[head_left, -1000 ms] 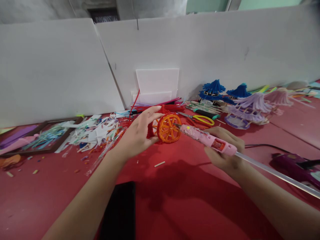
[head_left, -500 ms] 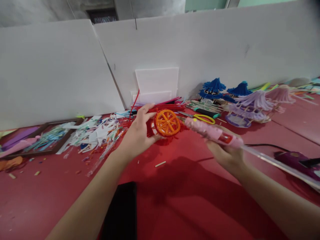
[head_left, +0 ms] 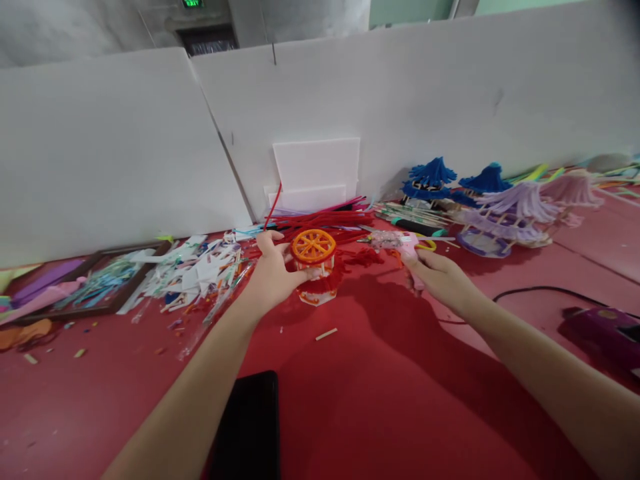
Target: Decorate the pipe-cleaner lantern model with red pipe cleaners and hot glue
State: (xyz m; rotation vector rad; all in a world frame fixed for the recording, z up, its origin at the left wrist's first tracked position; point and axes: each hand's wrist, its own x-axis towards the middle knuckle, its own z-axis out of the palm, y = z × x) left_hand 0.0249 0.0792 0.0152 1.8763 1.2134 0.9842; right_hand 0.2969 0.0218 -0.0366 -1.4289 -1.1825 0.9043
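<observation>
From my remote seat, my left hand point(head_left: 270, 277) curls half-closed round the small orange-and-red fuzzy-stem tower point(head_left: 313, 247), mid-worktop point(head_left: 400, 400). At its three o'clock, my right hand point(head_left: 437, 277) closes on the pink plastic glue gun point(head_left: 393, 241), nozzle towards nine. The flat black rectangular slab point(head_left: 253, 427) lies at seven.

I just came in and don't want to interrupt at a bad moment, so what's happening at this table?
The left hand holds a small craft model with an orange spoked wheel on top, upright over the red tabletop. The right hand grips a pink glue gun, its nozzle pointing left, apart from the model. Behind them lie red craft stems, and blue roofed models stand to the right.
</observation>
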